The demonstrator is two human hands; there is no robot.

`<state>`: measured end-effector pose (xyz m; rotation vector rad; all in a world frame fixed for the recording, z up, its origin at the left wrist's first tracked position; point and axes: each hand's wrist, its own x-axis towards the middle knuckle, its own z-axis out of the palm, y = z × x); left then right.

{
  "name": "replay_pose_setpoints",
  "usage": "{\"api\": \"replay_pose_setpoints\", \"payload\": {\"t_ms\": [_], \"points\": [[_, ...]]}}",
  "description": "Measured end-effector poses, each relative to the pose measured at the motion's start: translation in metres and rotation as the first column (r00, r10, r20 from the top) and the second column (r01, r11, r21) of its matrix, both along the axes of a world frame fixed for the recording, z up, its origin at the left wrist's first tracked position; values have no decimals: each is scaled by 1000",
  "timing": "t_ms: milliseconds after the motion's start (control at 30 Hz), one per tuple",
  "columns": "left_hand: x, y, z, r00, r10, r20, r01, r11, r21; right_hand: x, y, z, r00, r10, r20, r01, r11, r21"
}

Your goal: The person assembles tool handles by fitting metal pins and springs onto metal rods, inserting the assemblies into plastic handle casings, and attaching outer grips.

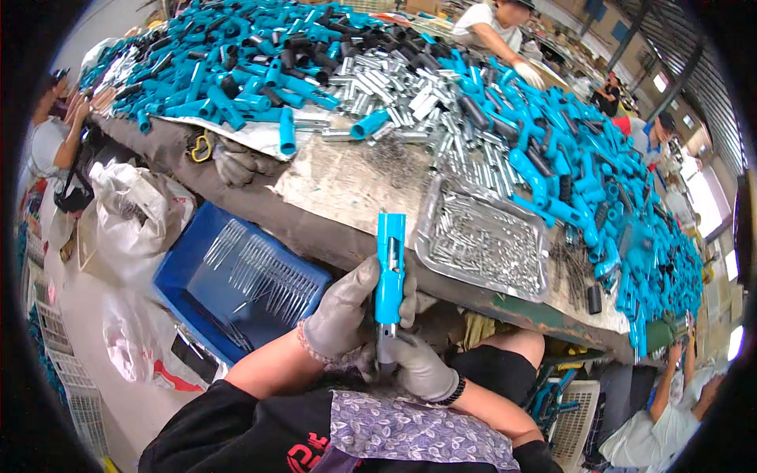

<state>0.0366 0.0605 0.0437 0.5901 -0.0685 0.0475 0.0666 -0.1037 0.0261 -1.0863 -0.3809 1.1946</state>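
Upright in front of me is a turquoise plastic tool housing (388, 276) with a grey metal piece (386, 347) at its lower end. My left hand (344, 314), in a grey glove, wraps its fingers around the housing's middle. Lower down, my gloved right hand (418, 366) closes on the metal piece. Just beyond my hands, at the table edge, a shallow metal tray (541, 272) holds many small silvery pins. To the left of my left hand stands a blue plastic bin (183, 264) with thin metal rods lying in rows.
A large heap of turquoise housings (229, 102) and black sleeves covers the far table, with silver metal tubes (386, 87) in the middle. A grey glove (234, 162) lies on the table edge. White bags (134, 201) stand left. Other people work around the table.
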Motion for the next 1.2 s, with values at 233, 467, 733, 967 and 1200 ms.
{"api": "replay_pose_setpoints", "payload": {"t_ms": [233, 467, 733, 967, 1200], "points": [[-5, 9, 3, 980, 198, -31, -196, 979, 53, 9, 19, -1, 973, -21, -229, 84, 959, 271], [-20, 16, 4, 981, 138, -134, -110, 973, 203, 41, 19, 18, 706, -363, 608, 235, 930, 283], [-62, -8, -54, 810, -570, -138, 580, 814, 38, 46, -13, 39, 754, 391, 527, -320, 920, -225], [-66, -5, -56, 857, -461, -229, 514, 740, 435, 22, -31, 1, 889, 152, 433, -181, 983, 27], [-48, 7, -40, 902, -381, -205, 431, 834, 345, 47, -16, 28, 925, 210, 317, -212, 977, -30]]}}
